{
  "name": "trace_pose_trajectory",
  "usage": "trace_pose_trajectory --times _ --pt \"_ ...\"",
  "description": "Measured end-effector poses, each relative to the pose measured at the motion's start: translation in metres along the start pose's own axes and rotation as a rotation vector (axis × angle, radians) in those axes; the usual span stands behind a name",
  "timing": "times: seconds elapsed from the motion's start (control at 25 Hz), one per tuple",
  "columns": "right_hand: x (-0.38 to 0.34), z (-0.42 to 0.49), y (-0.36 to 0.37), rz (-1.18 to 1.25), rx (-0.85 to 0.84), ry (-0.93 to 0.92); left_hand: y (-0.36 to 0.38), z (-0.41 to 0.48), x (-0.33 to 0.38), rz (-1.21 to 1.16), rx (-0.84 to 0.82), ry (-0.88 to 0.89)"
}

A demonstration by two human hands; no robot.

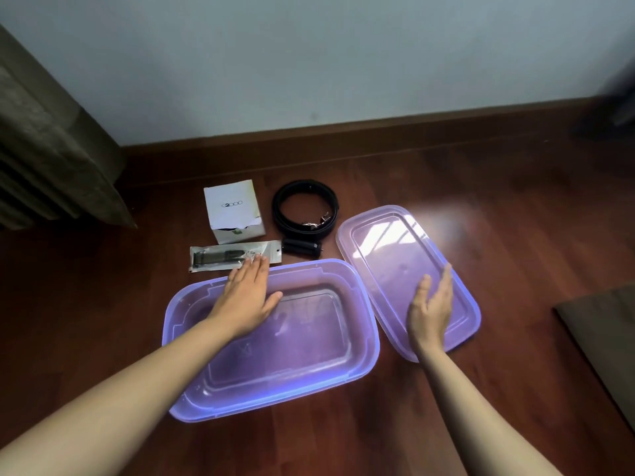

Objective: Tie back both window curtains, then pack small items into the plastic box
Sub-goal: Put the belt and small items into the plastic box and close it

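One translucent, round-cornered plastic box (275, 393)

Pale blue-grey wall (309, 63) meeting a dark reddish wooden floor (515, 242) along a brown skirting board (446, 120). A bright patch of light (460, 214) lies on the boards; a brown mat (604, 338) enters at right.

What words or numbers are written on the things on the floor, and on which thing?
"G2000": on the top of the white box.
Clear packet: any print is too blurred to read.
Plastic box: a faint mark on its bottom, too blurred to read.
Lid, belt: no writing visible.
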State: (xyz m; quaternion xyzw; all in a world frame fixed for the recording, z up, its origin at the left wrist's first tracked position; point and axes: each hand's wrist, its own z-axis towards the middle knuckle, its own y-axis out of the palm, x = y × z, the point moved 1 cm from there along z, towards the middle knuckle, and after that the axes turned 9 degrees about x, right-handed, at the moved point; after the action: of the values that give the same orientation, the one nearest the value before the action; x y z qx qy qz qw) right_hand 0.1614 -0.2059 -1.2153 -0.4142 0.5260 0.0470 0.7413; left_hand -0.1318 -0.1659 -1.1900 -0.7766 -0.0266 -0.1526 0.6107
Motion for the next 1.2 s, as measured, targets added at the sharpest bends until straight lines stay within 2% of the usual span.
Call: trace_pose_trajectory --times 0.12,0.16,0.24,0.36,0.44,0.52,0.6,0.72,0.88,1.04,1.2 --pt "-0.036 -0.027 0.018 0.048 -0.463 -0.201 -0.001 0.000 0.000 -0.021 -0.003 -0.004" --pt "-0.038 -0.036 0.024 -0.011 -0.562 -0.273 -0.001 0.001 0.000 -0.027 -0.003 -0.004" --pt "-0.035 -0.044 0.035 -0.191 -0.642 -0.428 0.000 0.001 0.000 -0.030 0.002 -0.006" --pt "-0.032 -0.043 0.045 -0.448 -0.602 -0.535 0.001 -0.001 0.000 -0.062 0.019 -0.013" --pt "-0.034 -0.046 0.046 -0.489 -0.562 -0.546 -0.003 0.006 -0.002 -0.162 0.147 -0.041" --pt "-0.034 -0.047 0.045 -0.501 -0.548 -0.557 -0.016 0.024 -0.011 -0.329 0.347 -0.139" --pt "-0.035 -0.046 0.045 -0.510 -0.559 -0.556 -0.026 0.051 -0.029 -0.362 0.424 -0.240" --pt "-0.034 -0.046 0.045 -0.509 -0.566 -0.543 -0.025 0.086 -0.044 -0.108 0.288 -0.198" --pt "-0.031 -0.046 0.047 -0.496 -0.597 -0.532 -0.018 0.121 -0.060 -0.003 0.187 -0.197" --pt "-0.031 -0.046 0.046 -0.476 -0.595 -0.526 -0.008 0.130 -0.070 0.197 0.231 -0.128" --pt "-0.033 -0.047 0.044 -0.454 -0.615 -0.489 -0.014 0.123 -0.069 0.254 0.247 -0.095"
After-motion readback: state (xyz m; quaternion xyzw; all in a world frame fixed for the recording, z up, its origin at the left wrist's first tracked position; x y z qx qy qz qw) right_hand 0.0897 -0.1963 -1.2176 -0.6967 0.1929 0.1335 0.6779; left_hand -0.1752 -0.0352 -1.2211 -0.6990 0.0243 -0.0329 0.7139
